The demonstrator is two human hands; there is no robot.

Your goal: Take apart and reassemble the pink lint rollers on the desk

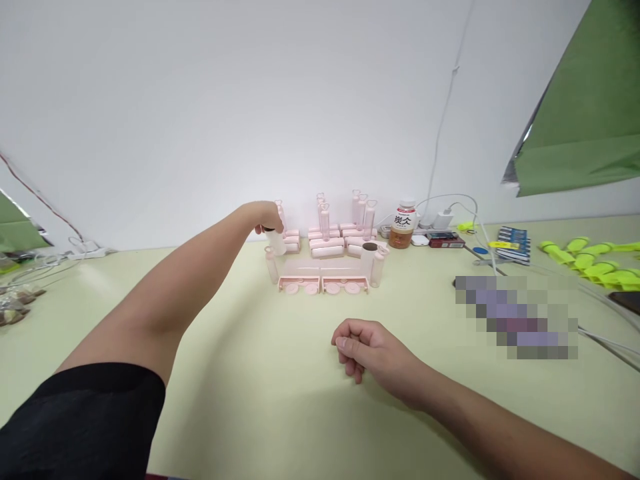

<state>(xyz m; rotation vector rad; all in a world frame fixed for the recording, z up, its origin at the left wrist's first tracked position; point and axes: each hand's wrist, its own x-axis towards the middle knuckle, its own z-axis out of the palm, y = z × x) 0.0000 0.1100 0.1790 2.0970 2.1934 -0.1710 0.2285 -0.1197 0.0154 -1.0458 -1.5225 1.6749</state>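
My left hand (270, 218) reaches to the back of the table, its fingers closed round the dark top of a white cylinder (275, 242). Part of the grip is hidden behind the wrist. A second white cylinder with a dark top (369, 259) stands at the right end of the pink group. Low in front lie two pink trays with round discs, the left tray (299, 285) and the right tray (345, 285). My right hand (367, 350) hovers over or rests on the table nearer to me, fingers loosely curled, thumb against the forefinger, nothing visible in it.
Behind the trays are several pink tubes with loop tops (325, 222) and pink boxes (327, 249). Right of them stand a labelled bottle (403, 225), chargers and cables. Yellow-green plastic pieces (597, 263) lie far right, near a blurred patch (517, 317).
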